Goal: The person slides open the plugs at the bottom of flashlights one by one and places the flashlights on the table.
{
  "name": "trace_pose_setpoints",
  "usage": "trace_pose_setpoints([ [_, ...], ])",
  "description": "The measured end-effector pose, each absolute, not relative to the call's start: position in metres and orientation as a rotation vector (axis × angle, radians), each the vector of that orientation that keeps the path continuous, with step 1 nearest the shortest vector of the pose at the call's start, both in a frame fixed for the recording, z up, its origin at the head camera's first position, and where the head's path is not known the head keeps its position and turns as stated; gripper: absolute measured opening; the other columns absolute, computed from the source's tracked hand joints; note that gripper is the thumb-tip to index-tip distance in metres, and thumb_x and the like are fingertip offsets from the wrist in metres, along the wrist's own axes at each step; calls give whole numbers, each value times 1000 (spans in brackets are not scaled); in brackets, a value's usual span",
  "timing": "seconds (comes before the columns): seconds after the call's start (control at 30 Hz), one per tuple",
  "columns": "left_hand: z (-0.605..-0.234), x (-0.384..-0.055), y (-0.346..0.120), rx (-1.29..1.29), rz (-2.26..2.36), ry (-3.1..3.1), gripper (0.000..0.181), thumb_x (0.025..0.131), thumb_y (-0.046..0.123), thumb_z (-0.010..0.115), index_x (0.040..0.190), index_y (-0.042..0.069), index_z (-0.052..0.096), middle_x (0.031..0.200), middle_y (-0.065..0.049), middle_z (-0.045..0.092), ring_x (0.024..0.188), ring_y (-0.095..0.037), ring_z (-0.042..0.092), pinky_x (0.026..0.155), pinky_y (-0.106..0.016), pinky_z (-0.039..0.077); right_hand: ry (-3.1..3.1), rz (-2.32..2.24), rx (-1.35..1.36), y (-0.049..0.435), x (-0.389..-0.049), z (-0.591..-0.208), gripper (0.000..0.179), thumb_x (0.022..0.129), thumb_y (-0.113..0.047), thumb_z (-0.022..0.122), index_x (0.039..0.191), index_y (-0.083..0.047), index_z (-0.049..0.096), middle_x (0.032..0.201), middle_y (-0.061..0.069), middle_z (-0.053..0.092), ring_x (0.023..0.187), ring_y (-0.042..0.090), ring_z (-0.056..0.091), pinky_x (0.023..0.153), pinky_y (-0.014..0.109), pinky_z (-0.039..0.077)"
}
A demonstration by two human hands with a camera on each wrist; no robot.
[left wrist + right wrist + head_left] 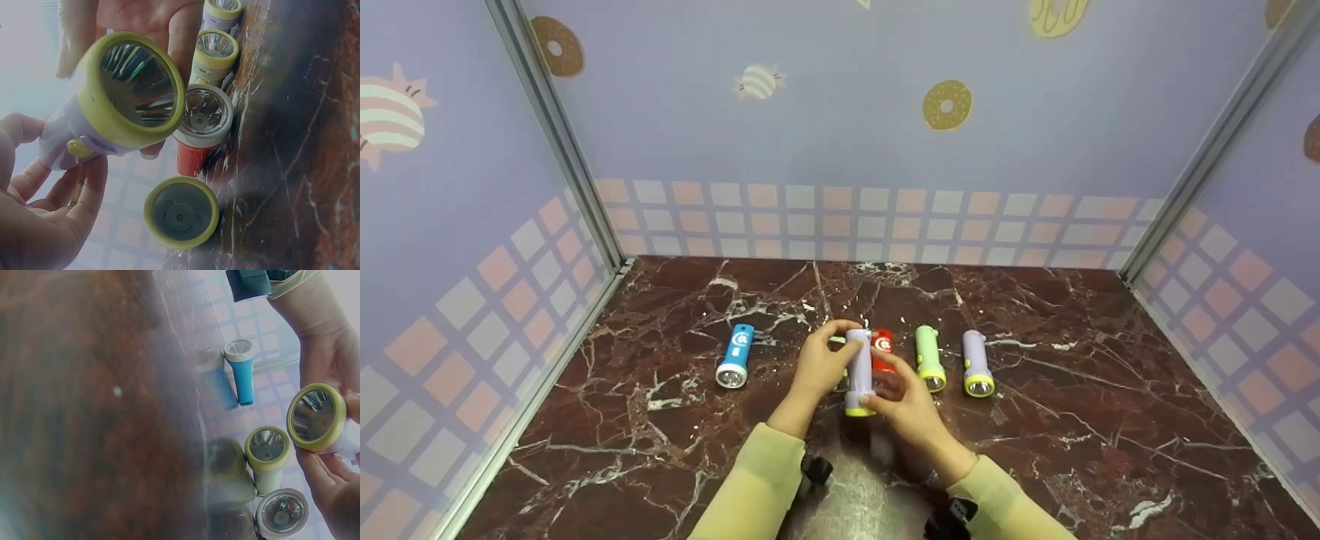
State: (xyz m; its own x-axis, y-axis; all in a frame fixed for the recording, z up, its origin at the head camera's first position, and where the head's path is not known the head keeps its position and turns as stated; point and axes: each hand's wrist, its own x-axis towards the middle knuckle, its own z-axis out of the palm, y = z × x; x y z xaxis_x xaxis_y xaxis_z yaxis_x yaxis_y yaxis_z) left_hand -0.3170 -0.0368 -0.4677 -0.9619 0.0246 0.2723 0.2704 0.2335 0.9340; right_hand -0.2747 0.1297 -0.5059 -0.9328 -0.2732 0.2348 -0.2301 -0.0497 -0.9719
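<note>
A lavender flashlight (859, 375) with a yellow rim is held between both hands, above the table, its lens end toward the person. My left hand (823, 363) pinches it near the tail with thumb and fingers. Lower down, near the yellow head, my right hand (913, 409) grips it with the thumb on top and fingers curled at the side. The left wrist view shows its lens and yellow switch (79, 148). Behind the hands stand a red flashlight (883, 343) and a green flashlight (268, 458), both partly hidden in the head view.
A blue flashlight (736, 355) lies to the left on the dark red marbled table (660, 465). On the right lie another green flashlight (928, 356) and another lavender one (976, 362). Patterned purple panels (840, 135) enclose the back and sides.
</note>
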Motion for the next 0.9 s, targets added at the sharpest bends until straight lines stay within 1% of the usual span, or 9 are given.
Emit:
trace_pose_setpoints([
  [0.27,-467,-317,-37,-292,-1808,-2301,27,89,10,68,115,3,72,114,-19,71,85,-19,68,79,-33,58,2148,-2183,-578,129,-275,-506,73,83,11,71,150,5,41,135,40,57,114,44,67,87,31,61],
  [0.37,-467,-317,-37,-295,-1803,-2306,27,89,10,68,115,3,72,115,-19,71,85,-20,68,79,-32,58,2141,-2183,-575,130,-275,-506,74,83,12,71,150,5,40,135,40,57,112,43,68,86,31,61],
  [0.5,-467,-316,-37,-298,-1799,-2307,28,88,9,68,115,2,72,115,-19,71,87,-25,69,79,-31,57,2125,-2183,-578,130,-276,-507,74,83,11,71,150,7,39,133,41,58,111,42,69,85,30,61],
  [0.63,-468,-316,-37,-304,-1799,-2301,28,87,9,69,114,1,72,113,-20,71,87,-28,69,75,-28,56,2119,-2183,-606,131,-277,-508,73,84,11,70,149,9,37,132,42,58,108,35,71,86,29,61],
  [0.77,-468,-317,-37,-307,-1796,-2302,28,87,9,69,114,1,72,113,-20,71,87,-29,69,75,-28,56,2126,-2182,-609,131,-276,-508,73,84,11,71,149,8,38,132,41,58,104,24,73,85,29,61],
  [0.83,-468,-317,-37,-308,-1787,-2304,28,87,9,69,113,1,72,113,-20,71,88,-30,68,76,-29,56,2128,-2183,-600,131,-276,-508,73,83,12,71,149,8,39,132,41,58,104,24,73,84,29,61],
  [0.9,-467,-316,-37,-312,-1782,-2303,27,87,9,69,113,1,73,113,-20,71,89,-31,68,78,-30,56,2132,-2182,-590,131,-276,-507,74,83,12,71,150,7,39,132,41,59,105,28,72,84,29,62],
])
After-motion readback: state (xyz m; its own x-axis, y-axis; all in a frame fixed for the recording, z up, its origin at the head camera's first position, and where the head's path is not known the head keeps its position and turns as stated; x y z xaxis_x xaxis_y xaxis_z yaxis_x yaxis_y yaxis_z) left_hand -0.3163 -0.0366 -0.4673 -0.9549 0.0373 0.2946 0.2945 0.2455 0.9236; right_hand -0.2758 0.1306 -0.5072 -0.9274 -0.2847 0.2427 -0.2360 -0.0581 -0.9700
